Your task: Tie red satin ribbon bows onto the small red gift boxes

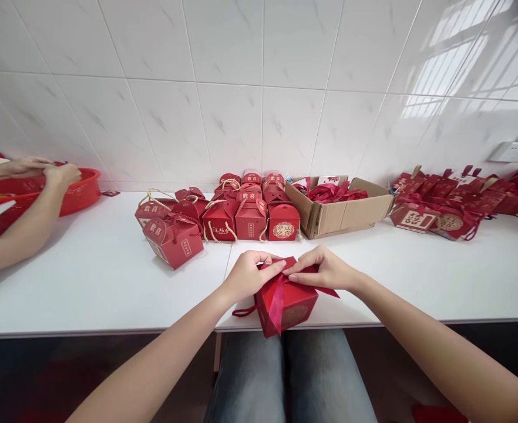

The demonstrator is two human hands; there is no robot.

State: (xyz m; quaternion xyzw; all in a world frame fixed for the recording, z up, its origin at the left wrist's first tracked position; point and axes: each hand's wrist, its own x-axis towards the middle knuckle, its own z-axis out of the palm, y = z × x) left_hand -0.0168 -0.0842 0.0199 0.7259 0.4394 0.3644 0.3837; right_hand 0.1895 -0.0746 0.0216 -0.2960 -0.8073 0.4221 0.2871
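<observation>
A red gift box [296, 302] sits at the table's front edge, slightly tilted toward me. Across its top runs a magenta ribbon [276, 304], with one tail hanging down the front and another sticking out to the right. My left hand [252, 275] pinches the ribbon at the top of the box, thumb pointing right. Close against it, my right hand [321, 270] also has its fingertips closed on the ribbon. The knot area is partly covered by my fingers. A dark red cord handle [244, 311] lies at the box's left side.
Several red gift boxes [251, 214] with cord handles stand against the wall. A cardboard box [351, 210] holds magenta ribbons. More ribboned boxes [444, 205] stand at right. Another person's hands [60, 175] work over a red basin [83, 191] at left.
</observation>
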